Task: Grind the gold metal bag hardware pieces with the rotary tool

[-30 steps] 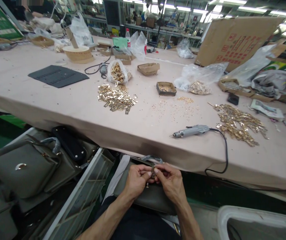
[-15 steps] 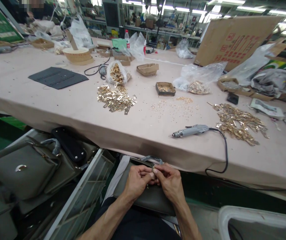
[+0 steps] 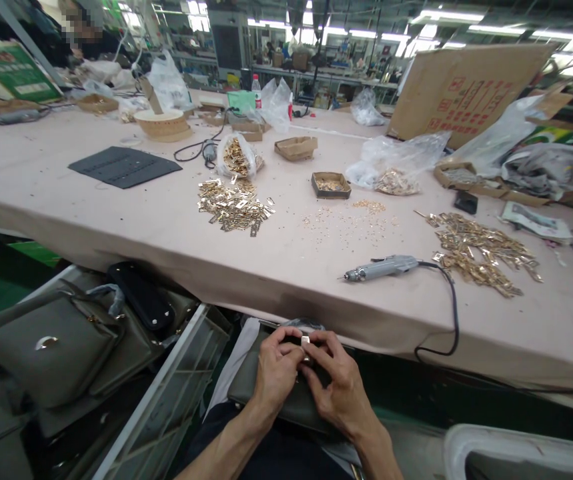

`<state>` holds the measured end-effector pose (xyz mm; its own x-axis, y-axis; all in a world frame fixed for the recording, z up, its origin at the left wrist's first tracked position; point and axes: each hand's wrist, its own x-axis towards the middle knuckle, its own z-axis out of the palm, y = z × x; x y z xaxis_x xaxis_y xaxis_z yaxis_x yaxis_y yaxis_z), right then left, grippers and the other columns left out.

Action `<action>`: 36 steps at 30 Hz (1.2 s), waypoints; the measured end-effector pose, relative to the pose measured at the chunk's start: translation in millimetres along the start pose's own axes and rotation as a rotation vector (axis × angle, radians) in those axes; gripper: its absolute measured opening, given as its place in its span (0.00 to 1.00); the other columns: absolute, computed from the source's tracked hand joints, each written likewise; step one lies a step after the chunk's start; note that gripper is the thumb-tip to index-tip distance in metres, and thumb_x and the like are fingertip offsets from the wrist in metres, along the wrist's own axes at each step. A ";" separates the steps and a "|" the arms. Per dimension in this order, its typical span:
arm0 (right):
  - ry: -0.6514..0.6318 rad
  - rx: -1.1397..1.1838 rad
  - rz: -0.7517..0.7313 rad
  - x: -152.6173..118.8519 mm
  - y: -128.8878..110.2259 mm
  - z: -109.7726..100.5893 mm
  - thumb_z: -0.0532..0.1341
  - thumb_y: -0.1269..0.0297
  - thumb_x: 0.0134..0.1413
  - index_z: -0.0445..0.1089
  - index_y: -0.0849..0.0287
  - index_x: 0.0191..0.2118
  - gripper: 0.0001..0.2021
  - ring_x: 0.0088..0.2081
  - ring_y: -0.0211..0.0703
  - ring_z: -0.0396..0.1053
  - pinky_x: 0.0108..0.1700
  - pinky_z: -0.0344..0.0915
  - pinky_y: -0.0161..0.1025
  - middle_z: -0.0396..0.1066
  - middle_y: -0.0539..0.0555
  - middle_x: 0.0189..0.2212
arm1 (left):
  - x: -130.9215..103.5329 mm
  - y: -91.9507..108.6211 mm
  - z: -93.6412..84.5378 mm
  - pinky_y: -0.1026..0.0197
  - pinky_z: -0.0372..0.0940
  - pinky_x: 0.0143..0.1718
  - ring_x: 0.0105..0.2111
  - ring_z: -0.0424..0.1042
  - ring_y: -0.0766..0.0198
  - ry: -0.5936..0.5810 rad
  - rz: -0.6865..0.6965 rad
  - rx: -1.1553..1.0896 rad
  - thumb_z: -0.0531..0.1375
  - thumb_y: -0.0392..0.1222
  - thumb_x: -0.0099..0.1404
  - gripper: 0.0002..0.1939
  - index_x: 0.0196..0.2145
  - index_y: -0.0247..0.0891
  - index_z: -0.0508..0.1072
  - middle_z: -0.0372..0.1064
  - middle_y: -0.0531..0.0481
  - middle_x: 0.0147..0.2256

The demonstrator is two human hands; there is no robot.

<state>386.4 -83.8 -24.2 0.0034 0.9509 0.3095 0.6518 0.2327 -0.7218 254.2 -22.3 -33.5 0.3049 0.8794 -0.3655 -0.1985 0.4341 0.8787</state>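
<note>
An olive-grey handbag (image 3: 300, 403) rests on my lap under both hands, against the table's front edge. At its top, a small shiny gold metal fitting (image 3: 305, 341) shows between my fingertips. My left hand (image 3: 277, 367) is closed, thumb and forefinger pinching at the fitting's left side. From the right, my right hand (image 3: 335, 375) grips the same fitting with its fingers, its thumb lower down near the bag. The fingers hide how the fitting sits on the bag.
A grey electric screwdriver (image 3: 383, 267) lies near the table edge, its cable hanging down. Gold plates (image 3: 236, 205), long gold pieces (image 3: 486, 247) and a box of small parts (image 3: 331, 185) are on the table. Left stands a crate (image 3: 166, 387) beside several bags (image 3: 51, 347).
My right hand has opened its grip somewhat, its thumb moving down away from the fingers. The gold fitting now shows more plainly between both hands. The view has tilted slightly.
</note>
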 end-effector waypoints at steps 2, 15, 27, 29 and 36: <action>0.021 -0.075 -0.044 0.8 4.5 1.8 0.55 0.72 0.65 0.69 0.54 0.58 0.19 0.42 0.46 0.69 0.43 0.69 0.43 0.64 0.62 0.53 | 2.1 4.6 3.6 0.70 0.60 0.20 0.17 0.68 0.67 0.028 -0.013 0.011 0.64 0.35 0.53 0.12 0.38 0.36 0.74 0.71 0.55 0.18; 0.000 0.099 0.009 38.2 7.6 -22.4 0.52 0.62 0.71 0.70 0.57 0.32 0.15 0.31 0.41 0.64 0.35 0.59 0.38 0.63 0.51 0.28 | -1.4 24.5 -2.7 0.70 0.58 0.16 0.16 0.71 0.68 -0.151 0.164 0.382 0.61 0.49 0.66 0.15 0.40 0.35 0.77 0.73 0.51 0.25; -0.072 0.350 0.267 31.8 7.6 -22.4 0.57 0.58 0.66 0.73 0.58 0.33 0.13 0.33 0.42 0.65 0.36 0.59 0.36 0.69 0.50 0.30 | 2.2 19.1 0.7 0.66 0.55 0.18 0.14 0.61 0.67 -0.141 0.199 0.484 0.58 0.44 0.65 0.12 0.24 0.39 0.68 0.64 0.55 0.14; -0.075 0.340 0.270 31.4 8.9 -21.3 0.58 0.59 0.65 0.74 0.58 0.34 0.12 0.34 0.42 0.66 0.36 0.60 0.36 0.70 0.51 0.31 | 2.4 18.3 1.4 0.66 0.54 0.18 0.14 0.61 0.67 -0.132 0.184 0.490 0.58 0.43 0.64 0.11 0.24 0.39 0.69 0.64 0.55 0.14; 0.068 0.300 0.382 33.4 14.5 -2.1 0.61 0.50 0.62 0.69 0.59 0.24 0.20 0.25 0.39 0.60 0.28 0.55 0.35 0.64 0.48 0.20 | 1.2 18.4 2.0 0.65 0.53 0.18 0.13 0.61 0.66 -0.105 0.182 0.500 0.59 0.41 0.62 0.12 0.22 0.39 0.69 0.64 0.54 0.13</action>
<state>397.6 -49.1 -23.0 0.2555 0.9666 0.0199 0.3473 -0.0725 -0.9349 252.8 -13.6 -17.2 0.4039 0.8962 -0.1833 0.2025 0.1078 0.9733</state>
